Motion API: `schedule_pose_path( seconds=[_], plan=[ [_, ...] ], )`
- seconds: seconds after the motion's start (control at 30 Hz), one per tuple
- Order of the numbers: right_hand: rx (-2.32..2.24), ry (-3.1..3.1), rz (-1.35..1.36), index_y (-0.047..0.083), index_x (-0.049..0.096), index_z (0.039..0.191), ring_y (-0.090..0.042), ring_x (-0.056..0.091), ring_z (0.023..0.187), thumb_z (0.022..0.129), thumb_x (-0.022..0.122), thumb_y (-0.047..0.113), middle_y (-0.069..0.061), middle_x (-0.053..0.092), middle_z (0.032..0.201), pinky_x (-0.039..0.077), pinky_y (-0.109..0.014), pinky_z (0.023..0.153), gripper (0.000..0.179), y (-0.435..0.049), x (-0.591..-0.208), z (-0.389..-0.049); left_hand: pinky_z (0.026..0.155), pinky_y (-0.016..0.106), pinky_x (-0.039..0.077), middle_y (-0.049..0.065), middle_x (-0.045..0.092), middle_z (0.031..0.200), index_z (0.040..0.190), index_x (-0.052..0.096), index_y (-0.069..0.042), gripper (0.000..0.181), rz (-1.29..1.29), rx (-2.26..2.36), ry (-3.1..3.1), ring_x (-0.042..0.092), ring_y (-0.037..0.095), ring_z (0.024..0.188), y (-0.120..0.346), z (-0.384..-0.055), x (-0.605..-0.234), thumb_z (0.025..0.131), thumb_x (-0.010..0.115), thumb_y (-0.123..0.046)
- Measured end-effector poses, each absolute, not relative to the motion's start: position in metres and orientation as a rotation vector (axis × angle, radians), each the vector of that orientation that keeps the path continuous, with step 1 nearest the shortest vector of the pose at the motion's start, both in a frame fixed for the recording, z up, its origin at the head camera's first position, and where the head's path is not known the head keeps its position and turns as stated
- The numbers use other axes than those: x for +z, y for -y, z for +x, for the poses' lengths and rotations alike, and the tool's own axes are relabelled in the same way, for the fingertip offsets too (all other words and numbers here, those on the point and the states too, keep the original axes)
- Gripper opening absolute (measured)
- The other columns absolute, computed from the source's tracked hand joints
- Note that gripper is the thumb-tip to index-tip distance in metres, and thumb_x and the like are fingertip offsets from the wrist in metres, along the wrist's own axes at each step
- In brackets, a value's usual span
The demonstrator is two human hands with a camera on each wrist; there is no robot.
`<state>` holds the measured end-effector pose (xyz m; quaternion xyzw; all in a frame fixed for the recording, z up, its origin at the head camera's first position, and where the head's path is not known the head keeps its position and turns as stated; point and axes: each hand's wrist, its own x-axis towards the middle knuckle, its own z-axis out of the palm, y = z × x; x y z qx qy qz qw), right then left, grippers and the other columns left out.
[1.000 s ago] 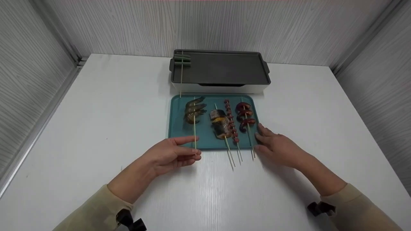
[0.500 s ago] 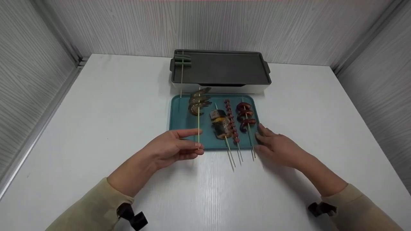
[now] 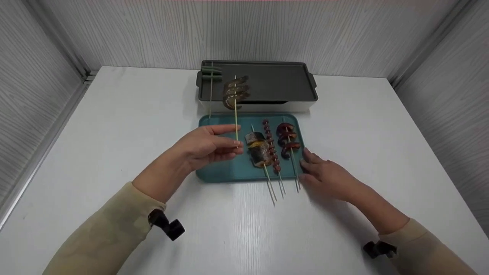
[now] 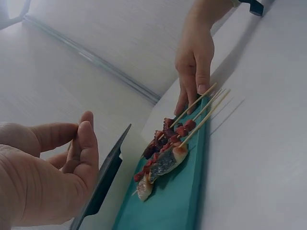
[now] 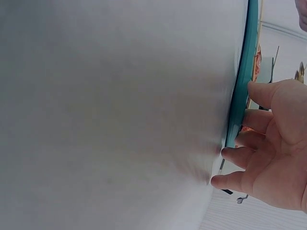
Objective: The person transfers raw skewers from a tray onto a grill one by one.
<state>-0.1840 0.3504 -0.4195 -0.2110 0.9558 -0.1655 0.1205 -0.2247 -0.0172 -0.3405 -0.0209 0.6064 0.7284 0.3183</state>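
My left hand (image 3: pixel 204 149) pinches the stick of a shrimp skewer (image 3: pixel 231 93) between thumb and fingers. The shrimp are raised, overlapping the front edge of the dark griddle (image 3: pixel 279 82) in the head view. At the right edge of a teal tray (image 3: pixel 219 175), my right hand (image 3: pixel 330 175) rests its fingers against the rim; the right wrist view shows these fingers (image 5: pixel 256 122) extended along the tray's side. On the tray lie a fish-chunk skewer (image 3: pixel 261 154), a skewer of small red pieces (image 3: pixel 270 142) and a skewer of curled, dark red pieces (image 3: pixel 287 136).
A skewer of green vegetable pieces (image 3: pixel 211 77) lies on the griddle's left end, its stick reaching past the front edge. Behind the griddle rises a pale wood-grain wall (image 3: pixel 259 30). The white table (image 3: pixel 244 229) extends around the tray.
My left hand has lifted the shrimp skewer off the tray and carried it forward, up to the griddle's front edge. My right hand has stayed at the tray's right edge.
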Motion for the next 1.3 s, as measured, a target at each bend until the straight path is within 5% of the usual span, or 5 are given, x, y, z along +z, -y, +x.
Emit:
schedule_pose_path(
  seconds=[0.37, 0.73, 1.3],
  plan=[
    [-0.477, -2.788, -0.603, -0.005, 0.046, 0.155, -0.041, 0.035, 0.153, 0.111, 0.057, 0.037, -0.020, 0.027, 0.171, 0.033, -0.067, 0.118, 0.061, -0.346, -0.418, -0.185, 0.082, 0.029, 0.061, 0.015, 0.075, 0.112, 0.155, 0.057, -0.013, 0.053, -0.099, 1.944, -1.638, 0.076, 0.019, 0.089, 0.008, -0.278, -0.333, 0.104, 0.065, 0.001],
    [-0.481, -2.788, -0.586, -0.005, 0.048, 0.154, -0.040, 0.037, 0.152, 0.110, 0.059, 0.034, -0.020, 0.027, 0.171, 0.034, -0.068, 0.117, 0.060, -0.349, -0.418, -0.182, 0.080, 0.028, 0.059, 0.019, 0.064, 0.134, 0.160, 0.049, -0.011, 0.056, -0.146, 1.970, -1.633, 0.070, 0.021, 0.097, -0.016, -0.322, -0.342, 0.107, 0.062, -0.002],
    [-0.478, -2.792, -0.601, -0.004, 0.049, 0.154, -0.041, 0.039, 0.151, 0.111, 0.057, 0.033, -0.021, 0.029, 0.170, 0.035, -0.069, 0.115, 0.058, -0.349, -0.416, -0.183, 0.078, 0.027, 0.057, 0.021, 0.059, 0.143, 0.164, 0.042, -0.013, 0.062, -0.208, 1.960, -1.635, 0.068, 0.017, 0.089, -0.019, -0.342, -0.353, 0.107, 0.061, -0.001]
  ],
)
